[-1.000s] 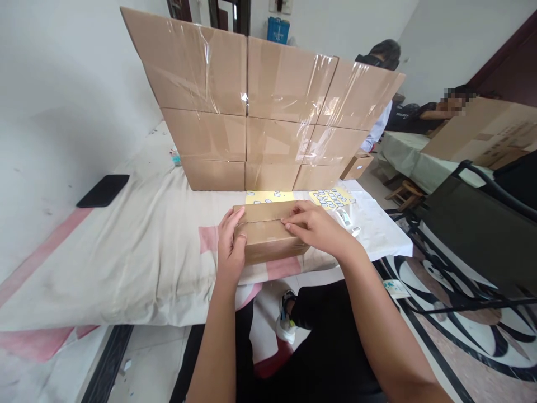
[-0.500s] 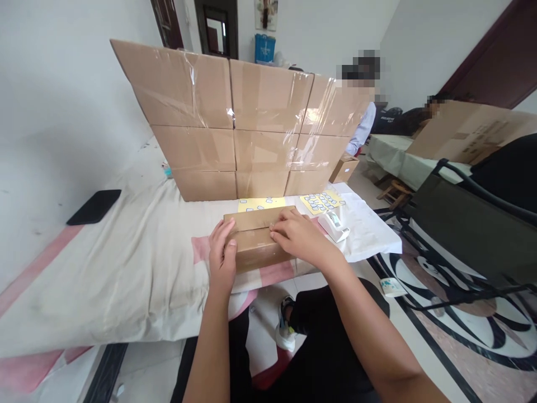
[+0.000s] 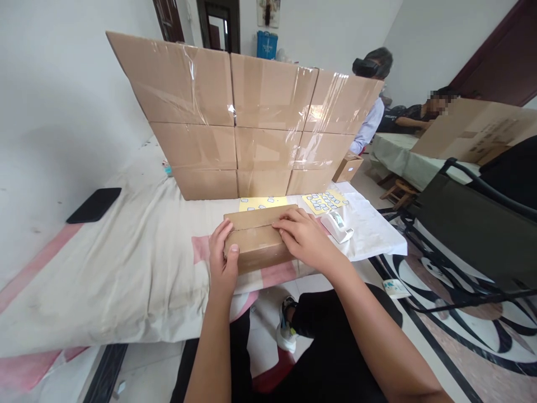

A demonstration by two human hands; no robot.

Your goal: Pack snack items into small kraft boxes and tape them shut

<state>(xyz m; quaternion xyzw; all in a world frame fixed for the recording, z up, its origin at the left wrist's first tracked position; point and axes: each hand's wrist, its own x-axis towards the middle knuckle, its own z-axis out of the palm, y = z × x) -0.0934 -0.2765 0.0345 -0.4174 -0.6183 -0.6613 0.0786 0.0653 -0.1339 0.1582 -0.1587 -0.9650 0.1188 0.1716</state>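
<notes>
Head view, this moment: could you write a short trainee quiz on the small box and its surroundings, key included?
1. True or false: the right hand is lifted clear of the small box.
2. Fill in: the left hand is at the box's ___ end, as the camera sees it.
3. How many panels show in the taped cardboard stack? A) four B) nine C) fifteen

Key: 1. False; it touches the box's top. 2. Left. 3. B.

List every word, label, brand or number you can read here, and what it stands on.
No text can be read.
Blue bin: lettering, too small.
Large carton: printing, blurred.
Small box: pale label, too small.
Black fabric: pale lettering, too small.
Yellow sheets: small marks, illegible.
Held box: no print visible.
</notes>
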